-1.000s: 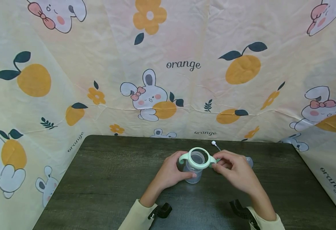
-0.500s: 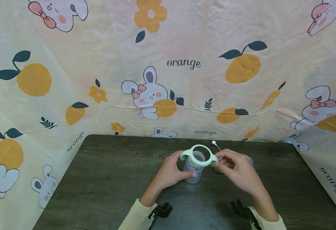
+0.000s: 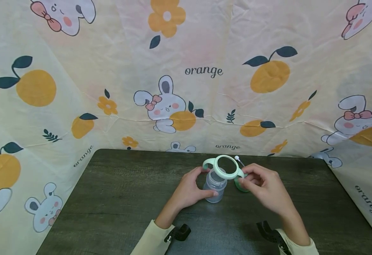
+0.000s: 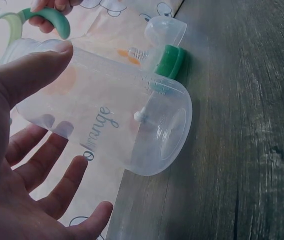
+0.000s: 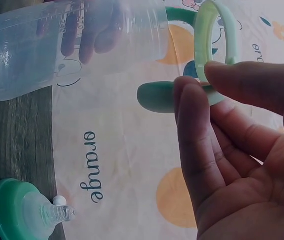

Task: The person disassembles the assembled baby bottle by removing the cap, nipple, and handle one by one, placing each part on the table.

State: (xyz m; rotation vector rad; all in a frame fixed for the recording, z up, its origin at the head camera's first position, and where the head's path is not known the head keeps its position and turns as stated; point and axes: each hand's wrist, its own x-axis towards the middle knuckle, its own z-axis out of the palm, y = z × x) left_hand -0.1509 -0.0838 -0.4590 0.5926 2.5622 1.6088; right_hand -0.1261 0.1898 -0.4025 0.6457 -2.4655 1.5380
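In the head view my left hand [image 3: 193, 187] grips a clear baby bottle [image 3: 215, 193] standing on the table. Its thumb lies along the near side and its fingers go round behind, as the left wrist view shows the bottle [image 4: 107, 110] between them. My right hand [image 3: 265, 186] pinches one grip of a pale green two-handled bottle ring [image 3: 225, 176]. The ring is tilted, above the bottle's open mouth and apart from it in the right wrist view. Behind the right fingers lies a green collar [image 3: 242, 187], with a clear nipple [image 5: 57, 214] in it.
A clear cap [image 4: 164, 31] stands beyond the green collar, mostly hidden behind my right hand in the head view. A thin straw with a white ball end [image 3: 236, 158] lies near the back edge of the dark table [image 3: 135, 198]. A printed cloth [image 3: 205, 95] hangs behind.
My right hand has raised the handle ring off the bottle's neck, up and slightly right, tilting it. The left hand stays on the bottle. More of the green collar now shows.
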